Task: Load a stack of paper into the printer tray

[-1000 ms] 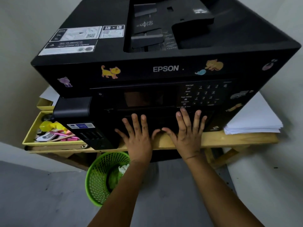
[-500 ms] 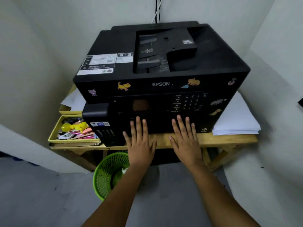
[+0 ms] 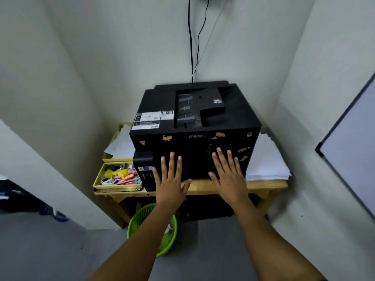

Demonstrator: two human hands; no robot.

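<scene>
While ungripped, paper stack (image 3: 265, 161) beside right hand (image 3: 228, 177).

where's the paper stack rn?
Head view, right side: the paper stack lies on the wooden table, right beside the printer, past the right hand.

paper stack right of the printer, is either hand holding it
No, the paper stack lies untouched on the table while the left hand and right hand spread open.

A black Epson printer (image 3: 194, 126) sits at the centre of the frame, its front dotted with small animal stickers and its lower front panel closed. To its right, touching its side, a stack of white paper (image 3: 265, 161) lies flat.
</scene>
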